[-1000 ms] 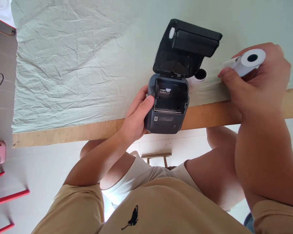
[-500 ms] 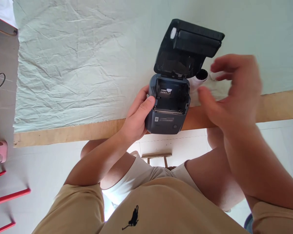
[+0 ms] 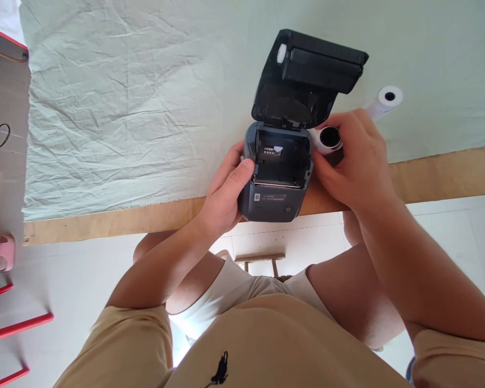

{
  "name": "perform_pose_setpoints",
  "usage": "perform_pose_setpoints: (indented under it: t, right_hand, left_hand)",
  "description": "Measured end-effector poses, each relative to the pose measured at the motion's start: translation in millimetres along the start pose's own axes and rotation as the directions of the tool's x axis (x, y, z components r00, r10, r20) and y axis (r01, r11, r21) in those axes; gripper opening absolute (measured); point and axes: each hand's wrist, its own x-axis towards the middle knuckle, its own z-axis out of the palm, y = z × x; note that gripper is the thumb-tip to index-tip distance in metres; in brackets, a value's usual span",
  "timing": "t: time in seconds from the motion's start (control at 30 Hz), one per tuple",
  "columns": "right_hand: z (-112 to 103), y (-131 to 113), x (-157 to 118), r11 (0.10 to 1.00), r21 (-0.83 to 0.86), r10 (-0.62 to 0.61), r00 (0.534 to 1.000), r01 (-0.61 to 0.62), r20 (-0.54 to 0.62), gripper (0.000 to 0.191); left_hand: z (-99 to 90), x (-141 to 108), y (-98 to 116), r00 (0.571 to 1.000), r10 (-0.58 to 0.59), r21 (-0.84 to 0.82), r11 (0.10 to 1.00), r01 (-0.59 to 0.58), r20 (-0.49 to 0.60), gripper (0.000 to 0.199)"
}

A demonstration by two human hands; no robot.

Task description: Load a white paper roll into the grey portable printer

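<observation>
A dark label printer (image 3: 273, 200) is held up at the table's front edge by my left hand (image 3: 227, 188), its thumb on the near-left side and its fingers behind. The printer's black lid (image 3: 307, 81) stands raised, and its paper compartment has no roll inside. Just right of the printer, my right hand (image 3: 355, 156) has its fingers and thumb around a white roll (image 3: 321, 141) with a dark hollow core. Behind that hand, a second white roll (image 3: 389, 97) with a small core rests on the green cloth.
A wrinkled pale green cloth (image 3: 105, 108) covers the table, whose wooden edge (image 3: 117, 222) runs along the front. At the far left are red bars (image 3: 20, 327), a pink slipper on a person's foot (image 3: 3, 252) and a black cable (image 3: 2, 134). A wooden stool (image 3: 262, 257) is below.
My right hand has moved left and closed around the white roll beside the printer. The second roll now shows fully. My left hand and the printer have barely shifted.
</observation>
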Motion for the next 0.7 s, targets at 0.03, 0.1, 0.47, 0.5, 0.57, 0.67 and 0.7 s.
perform_pose_setpoints:
  t: [0.03,0.1,0.47,0.5,0.57,0.67,0.7]
  right_hand:
    - [0,0,-1,1.0,0.001,0.008,1.0,-0.008,0.001,0.047]
    - [-1,-1,-3,1.0,0.0,0.012,1.0,-0.012,0.024,0.053]
    - [0,5,-3,0.998,0.014,-0.053,0.999,0.053,0.008,0.059]
    - [1,6,-3,0.997,0.009,-0.072,0.997,0.072,-0.008,0.056]
    - [1,7,-3,0.997,0.012,-0.075,0.997,0.076,-0.031,0.055]
    - [1,7,-3,0.994,0.046,-0.101,0.995,0.102,-0.023,0.062]
    - [0,6,-3,0.993,0.043,-0.111,0.994,0.112,-0.023,0.062]
  left_hand:
    - [-1.4,1,-2,1.0,0.012,0.005,1.0,-0.012,0.01,0.05]
    - [-5.5,4,-6,0.998,0.04,0.022,0.999,-0.041,0.043,0.055]
    - [-18.3,10,-19,0.981,0.133,0.065,0.988,-0.143,0.145,0.062]
    - [-18.5,10,-19,0.98,0.136,0.063,0.987,-0.147,0.147,0.062]
    - [-18.9,11,-19,0.978,0.14,0.066,0.986,-0.151,0.152,0.064]
    - [-19.8,12,-19,0.977,0.144,0.077,0.984,-0.158,0.159,0.067]
    - [-20.2,12,-18,0.977,0.144,0.081,0.984,-0.158,0.16,0.067]
